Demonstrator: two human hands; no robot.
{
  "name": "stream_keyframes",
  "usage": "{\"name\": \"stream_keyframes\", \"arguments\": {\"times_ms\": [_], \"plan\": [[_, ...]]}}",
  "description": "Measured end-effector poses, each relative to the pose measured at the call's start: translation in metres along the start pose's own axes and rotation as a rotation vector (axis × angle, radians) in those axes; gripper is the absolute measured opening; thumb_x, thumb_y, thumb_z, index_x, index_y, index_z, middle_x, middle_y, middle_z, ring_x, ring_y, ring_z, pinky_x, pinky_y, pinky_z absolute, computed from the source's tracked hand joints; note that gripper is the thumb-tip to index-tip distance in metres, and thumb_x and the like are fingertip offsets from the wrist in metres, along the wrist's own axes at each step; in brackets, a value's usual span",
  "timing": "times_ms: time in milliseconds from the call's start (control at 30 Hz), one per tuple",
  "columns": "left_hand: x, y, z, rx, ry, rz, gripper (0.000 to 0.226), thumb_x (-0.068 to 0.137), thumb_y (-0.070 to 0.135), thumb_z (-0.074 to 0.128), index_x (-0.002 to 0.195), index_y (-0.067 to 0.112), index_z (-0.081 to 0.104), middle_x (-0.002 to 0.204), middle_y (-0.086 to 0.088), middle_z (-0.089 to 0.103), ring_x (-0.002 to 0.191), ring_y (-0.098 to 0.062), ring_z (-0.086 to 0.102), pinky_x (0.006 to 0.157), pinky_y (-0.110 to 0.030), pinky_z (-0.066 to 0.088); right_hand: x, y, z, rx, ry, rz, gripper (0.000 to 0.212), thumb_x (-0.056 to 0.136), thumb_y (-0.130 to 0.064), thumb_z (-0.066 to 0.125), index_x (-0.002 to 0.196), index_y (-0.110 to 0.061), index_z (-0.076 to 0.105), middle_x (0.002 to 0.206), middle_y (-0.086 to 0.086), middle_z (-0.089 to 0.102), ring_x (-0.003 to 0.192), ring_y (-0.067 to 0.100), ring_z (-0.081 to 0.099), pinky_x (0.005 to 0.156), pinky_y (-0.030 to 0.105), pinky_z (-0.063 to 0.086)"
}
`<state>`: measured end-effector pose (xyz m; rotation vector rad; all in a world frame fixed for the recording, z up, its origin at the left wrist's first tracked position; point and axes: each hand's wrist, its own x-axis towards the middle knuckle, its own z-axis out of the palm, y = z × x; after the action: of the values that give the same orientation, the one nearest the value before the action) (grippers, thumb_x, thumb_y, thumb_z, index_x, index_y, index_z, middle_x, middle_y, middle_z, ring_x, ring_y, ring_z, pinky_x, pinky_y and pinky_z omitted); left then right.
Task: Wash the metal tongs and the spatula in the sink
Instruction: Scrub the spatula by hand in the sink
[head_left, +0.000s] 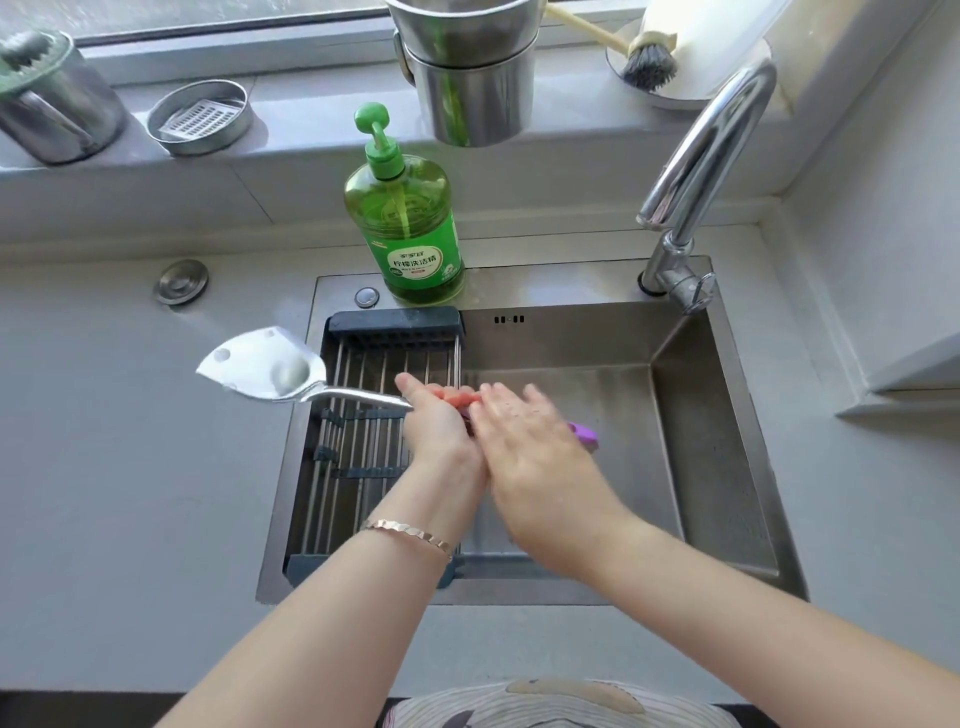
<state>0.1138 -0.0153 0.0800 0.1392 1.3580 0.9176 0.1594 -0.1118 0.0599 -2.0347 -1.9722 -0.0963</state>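
Well, from the head view, the spatula (260, 364) is held level across the sink (727, 467). Its shiny blade sticks out to the left past the rim and over the counter (130, 441), and its purple handle end pokes out to the right. The left hand (436, 423) is wrapped round the handle near where the metal shank ends. The right hand (524, 441) lies flat on the handle with straight fingers, gripping nothing and seemingly rubbing it. Something orange-red shows between the two hands; I can't tell what it is. No water comes from the tap (701, 156), and the metal tongs are nowhere in sight.

I'd say the handle is being scrubbed by hand. To do it well, keep the left grip firm, since a wet or soapy handle will want to twist. Bring the blade in so drips fall over the drying rack (343, 462) or the basin rather than the counter. The soap bottle (405, 234) stands just behind the sink if more is wanted.
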Motion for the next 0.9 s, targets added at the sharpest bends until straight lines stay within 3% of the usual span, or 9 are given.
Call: {"name": "stream_keyframes", "arguments": {"times_ms": [100, 167, 267, 367, 500, 667, 800, 900], "plan": [[0.003, 0.004, -0.002, -0.107, -0.110, -0.011, 0.049, 0.099, 0.046, 0.030, 0.061, 0.015, 0.033, 0.032, 0.005, 0.037, 0.029, -0.009, 0.044, 0.045, -0.020, 0.047, 0.003, 0.006, -0.003, 0.053, -0.035, -0.074, 0.054, 0.074, -0.007, 0.032, 0.117, 0.010, 0.060, 0.121, 0.027, 0.059, 0.114, 0.038, 0.058, 0.104, 0.044, 0.036], [0.010, 0.013, -0.006, -0.197, -0.160, 0.023, 0.051, 0.099, 0.046, 0.030, 0.059, 0.013, 0.032, 0.034, 0.003, 0.040, 0.034, -0.010, 0.049, 0.056, -0.027, 0.052, -0.002, 0.023, -0.009, 0.060, -0.050, -0.107, 0.057, 0.071, -0.007, 0.031, 0.118, 0.010, 0.059, 0.123, 0.025, 0.059, 0.114, 0.035, 0.059, 0.104, 0.041, 0.038], [0.007, 0.012, -0.008, -0.137, -0.200, 0.084, 0.051, 0.100, 0.044, 0.027, 0.061, 0.012, 0.035, 0.042, -0.003, 0.058, 0.063, -0.017, 0.062, 0.079, -0.036, 0.055, -0.003, 0.022, -0.011, 0.064, -0.090, -0.016, 0.060, 0.069, -0.011, 0.031, 0.118, 0.009, 0.059, 0.123, 0.023, 0.060, 0.114, 0.033, 0.060, 0.096, 0.043, 0.048], [-0.001, -0.003, -0.004, 0.014, -0.252, 0.059, 0.051, 0.100, 0.046, 0.022, 0.060, 0.016, 0.032, 0.059, -0.001, 0.071, 0.076, -0.022, 0.065, 0.080, -0.036, 0.052, 0.012, 0.003, -0.001, 0.153, -0.118, 0.040, 0.056, 0.074, -0.012, 0.032, 0.119, 0.010, 0.057, 0.124, 0.025, 0.059, 0.116, 0.034, 0.058, 0.098, 0.042, 0.045], [0.008, 0.012, -0.007, -0.096, -0.237, 0.087, 0.051, 0.100, 0.045, 0.023, 0.060, 0.015, 0.035, 0.063, -0.006, 0.073, 0.079, -0.021, 0.068, 0.091, -0.039, 0.052, -0.001, 0.018, -0.005, 0.170, -0.092, -0.134, 0.057, 0.075, -0.004, 0.031, 0.126, 0.011, 0.050, 0.133, 0.026, 0.050, 0.125, 0.035, 0.048, 0.108, 0.039, 0.035], [0.006, 0.006, -0.009, -0.051, -0.256, 0.075, 0.050, 0.101, 0.044, 0.022, 0.062, 0.015, 0.035, 0.065, -0.004, 0.073, 0.081, -0.021, 0.068, 0.092, -0.039, 0.051, 0.007, 0.013, -0.002, 0.208, -0.163, 0.023, 0.062, 0.071, -0.013, 0.030, 0.125, 0.011, 0.052, 0.131, 0.027, 0.052, 0.121, 0.037, 0.052, 0.096, 0.049, 0.046], [0.007, 0.009, -0.004, -0.116, -0.233, 0.042, 0.051, 0.100, 0.045, 0.022, 0.060, 0.015, 0.036, 0.064, -0.004, 0.073, 0.075, -0.018, 0.069, 0.081, -0.033, 0.054, 0.013, 0.008, -0.006, 0.182, -0.124, -0.125, 0.057, 0.076, -0.010, 0.032, 0.125, 0.009, 0.053, 0.132, 0.024, 0.053, 0.123, 0.033, 0.052, 0.108, 0.037, 0.034], [0.015, 0.024, -0.011, -0.174, -0.208, 0.086, 0.052, 0.100, 0.044, 0.024, 0.060, 0.015, 0.036, 0.061, -0.006, 0.072, 0.070, -0.018, 0.070, 0.074, -0.033, 0.056, -0.006, 0.035, -0.002, 0.158, -0.094, -0.145, 0.054, 0.079, -0.006, 0.033, 0.128, 0.009, 0.049, 0.134, 0.023, 0.051, 0.124, 0.032, 0.051, 0.106, 0.035, 0.033]]}}
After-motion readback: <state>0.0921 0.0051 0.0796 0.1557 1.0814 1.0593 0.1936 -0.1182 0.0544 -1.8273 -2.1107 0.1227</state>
